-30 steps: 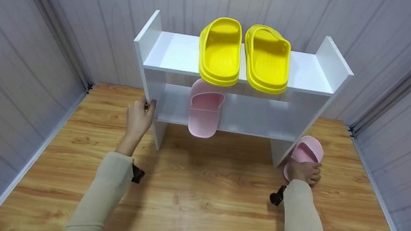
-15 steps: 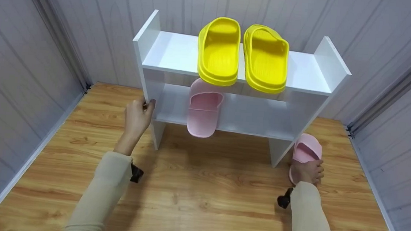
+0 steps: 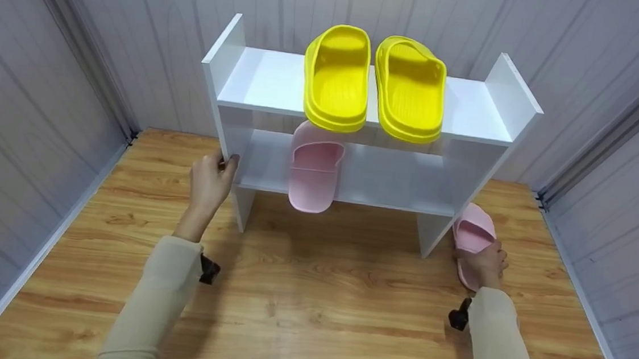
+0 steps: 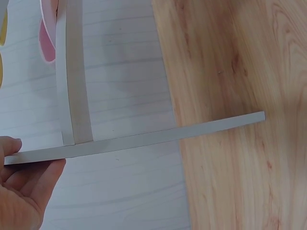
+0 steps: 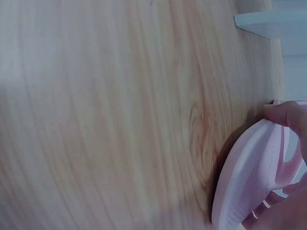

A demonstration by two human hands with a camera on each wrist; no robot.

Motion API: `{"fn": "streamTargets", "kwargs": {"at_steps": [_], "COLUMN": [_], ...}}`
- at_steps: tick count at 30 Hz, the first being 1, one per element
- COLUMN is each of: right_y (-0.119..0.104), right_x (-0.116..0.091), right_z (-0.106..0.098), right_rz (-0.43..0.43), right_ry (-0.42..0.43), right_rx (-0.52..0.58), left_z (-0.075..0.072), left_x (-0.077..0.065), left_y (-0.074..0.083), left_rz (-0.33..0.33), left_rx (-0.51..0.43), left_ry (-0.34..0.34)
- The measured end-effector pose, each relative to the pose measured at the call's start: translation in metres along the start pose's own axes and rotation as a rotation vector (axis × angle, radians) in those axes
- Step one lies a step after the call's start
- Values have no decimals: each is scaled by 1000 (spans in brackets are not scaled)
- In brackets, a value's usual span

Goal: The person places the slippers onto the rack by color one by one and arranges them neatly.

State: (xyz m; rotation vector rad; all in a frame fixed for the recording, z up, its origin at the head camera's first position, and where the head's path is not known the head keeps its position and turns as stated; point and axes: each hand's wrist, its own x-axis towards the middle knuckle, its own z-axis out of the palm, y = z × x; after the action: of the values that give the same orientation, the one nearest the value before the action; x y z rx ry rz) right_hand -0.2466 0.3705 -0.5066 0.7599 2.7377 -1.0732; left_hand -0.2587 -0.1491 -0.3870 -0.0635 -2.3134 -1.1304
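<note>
My left hand [image 3: 209, 183] grips the left side panel of the white shoe rack [image 3: 270, 78], thumb on one face and fingers on the other, as the left wrist view also shows. Down on the floor, right of the rack, my right hand [image 3: 484, 262] holds a pink slipper [image 3: 474, 229] across its width, thumb on one edge and fingers at the other. In the right wrist view the slipper's ribbed sole bed [image 5: 247, 179] faces up. A matching pink slipper [image 3: 313, 187] sits on the middle shelf, its end past the front edge.
Two yellow slippers [image 3: 338, 89] stand side by side on the top shelf, overhanging its front. Wood-look flooring [image 3: 309, 304] spreads before the rack. Pale panelled walls [image 3: 91, 41] close in behind and at both sides.
My right hand has shifted slightly right with the pink slipper, which has turned so its near end points more to the right. My left hand keeps its grip on the panel.
</note>
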Motion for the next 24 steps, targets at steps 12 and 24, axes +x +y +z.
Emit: {"fn": "streamTargets", "kwargs": {"at_steps": [12,24], "right_y": [2,-1], "right_x": [2,4], "right_z": [-4,-4], "right_rz": [-112,-147], "right_ry": [-18,-48], "right_rx": [-70,-113], "left_z": [-1,0], "left_x": [-1,-1], "left_y": [0,1], "left_rz": [30,7], "left_rx": [-13,-3], "left_ry": [-12,-6]}}
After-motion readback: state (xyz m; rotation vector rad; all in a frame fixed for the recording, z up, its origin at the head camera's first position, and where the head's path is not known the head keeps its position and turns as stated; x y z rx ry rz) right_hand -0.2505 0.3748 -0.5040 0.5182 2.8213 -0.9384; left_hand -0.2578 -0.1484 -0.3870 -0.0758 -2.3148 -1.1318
